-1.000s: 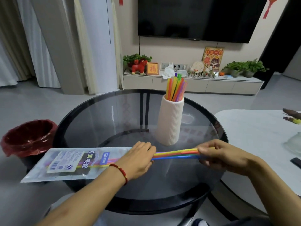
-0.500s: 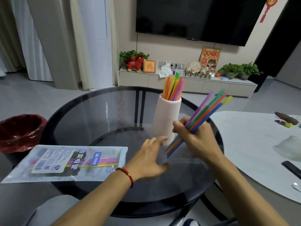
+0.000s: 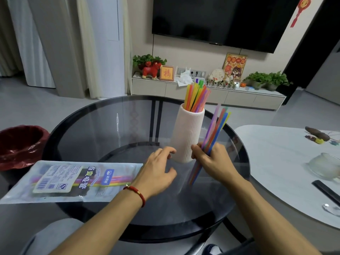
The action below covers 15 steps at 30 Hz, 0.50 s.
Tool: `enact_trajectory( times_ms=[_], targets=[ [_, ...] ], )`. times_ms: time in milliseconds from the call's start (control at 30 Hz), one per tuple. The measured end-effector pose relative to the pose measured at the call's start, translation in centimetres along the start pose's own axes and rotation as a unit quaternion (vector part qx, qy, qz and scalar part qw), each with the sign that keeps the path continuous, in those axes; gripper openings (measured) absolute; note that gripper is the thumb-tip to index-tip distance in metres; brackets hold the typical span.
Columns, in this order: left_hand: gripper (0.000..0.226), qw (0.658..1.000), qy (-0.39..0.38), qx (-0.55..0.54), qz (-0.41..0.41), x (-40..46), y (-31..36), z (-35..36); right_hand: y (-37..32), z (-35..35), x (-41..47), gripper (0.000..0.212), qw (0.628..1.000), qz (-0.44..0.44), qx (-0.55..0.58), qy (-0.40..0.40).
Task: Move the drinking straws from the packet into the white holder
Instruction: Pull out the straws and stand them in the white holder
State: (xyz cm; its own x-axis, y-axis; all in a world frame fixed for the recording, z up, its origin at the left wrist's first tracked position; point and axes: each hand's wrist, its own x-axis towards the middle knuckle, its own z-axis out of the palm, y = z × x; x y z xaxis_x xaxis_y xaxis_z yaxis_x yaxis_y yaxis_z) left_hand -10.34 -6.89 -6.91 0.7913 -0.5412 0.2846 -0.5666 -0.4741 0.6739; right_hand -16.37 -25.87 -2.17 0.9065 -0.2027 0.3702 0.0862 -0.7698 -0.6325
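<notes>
Straw bundle (image 3: 213, 133) motion-blurred; packet (image 3: 55, 181) edge-cropped.

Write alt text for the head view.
The right hand grips a bundle of coloured straws beside the white holder, which already holds straws, on a round glass table. The left hand hovers open near the packet.

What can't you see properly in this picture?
- Head view: the straws' lower ends, hidden inside the white holder.
- How many straws the right hand grips: motion blur.
- Straws left in the packet: its printed label covers them.
</notes>
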Motion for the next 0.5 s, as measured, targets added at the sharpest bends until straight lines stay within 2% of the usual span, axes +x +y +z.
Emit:
enact_trajectory(
  times_ms=[133,233,367,500],
  targets=[
    [0.042,0.998,0.035,-0.059,-0.007,0.8,0.7,-0.3,-1.1,-1.3,0.5,0.040,0.983,0.030,0.136,0.118],
    [0.039,0.986,0.087,-0.134,-0.047,3.6,2.2,-1.4,-2.3,-2.8,1.6,0.037,0.943,0.042,0.249,0.219],
    [0.066,0.972,0.106,-0.185,-0.097,9.3,4.6,-2.9,-3.5,-5.6,4.0,0.036,0.888,0.032,0.321,0.327],
    [0.082,0.972,0.086,-0.208,-0.070,11.8,6.0,-2.0,-4.6,-6.4,6.6,0.035,0.867,0.010,0.331,0.373]
  ],
)
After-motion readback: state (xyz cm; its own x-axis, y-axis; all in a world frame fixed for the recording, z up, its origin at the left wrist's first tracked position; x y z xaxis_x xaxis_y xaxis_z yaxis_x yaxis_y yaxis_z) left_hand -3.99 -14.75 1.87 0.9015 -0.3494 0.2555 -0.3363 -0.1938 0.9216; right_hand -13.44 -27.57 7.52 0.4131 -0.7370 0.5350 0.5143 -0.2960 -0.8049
